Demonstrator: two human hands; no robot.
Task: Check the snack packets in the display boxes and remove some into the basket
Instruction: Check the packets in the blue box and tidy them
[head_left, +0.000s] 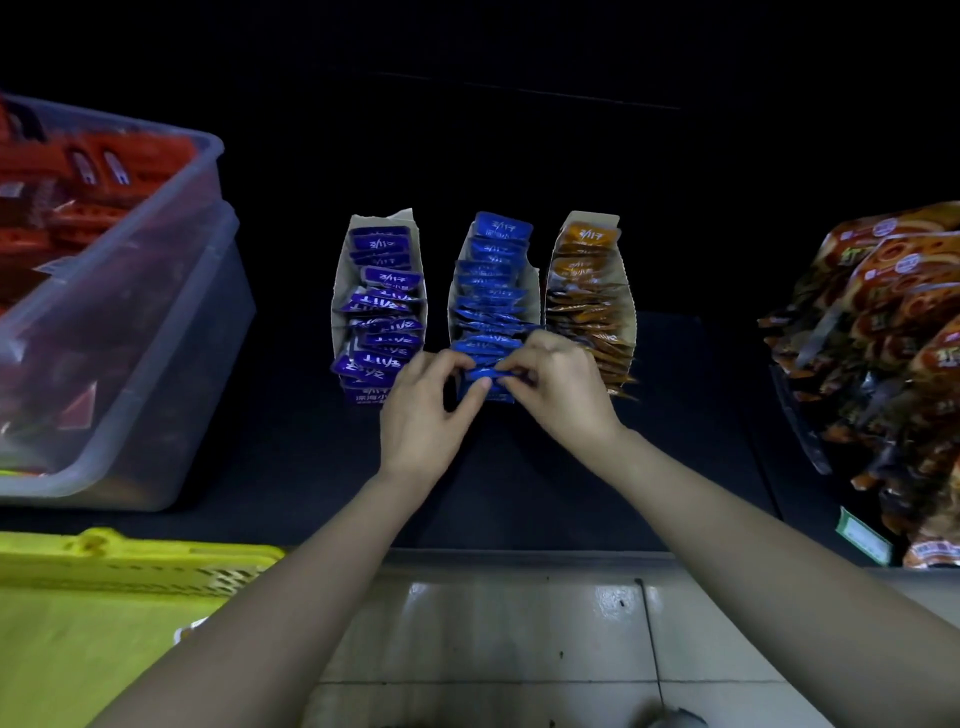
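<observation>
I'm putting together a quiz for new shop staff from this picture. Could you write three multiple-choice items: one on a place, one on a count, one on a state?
1. Where is the yellow basket?
A. lower left, on the person's near side
B. far right
C. top centre

2. How many display boxes stand side by side?
A. two
B. three
C. five

3. What are the left hand and right hand doing?
A. both hang idle
B. both lift the basket
C. both pinch a blue packet at the front of the middle box

Answers:
1 A: its rim shows at the lower left edge.
2 B: a purple-packet box, the middle box and an orange-packet box.
3 C: the fingertips of both hands meet on that packet.
</observation>
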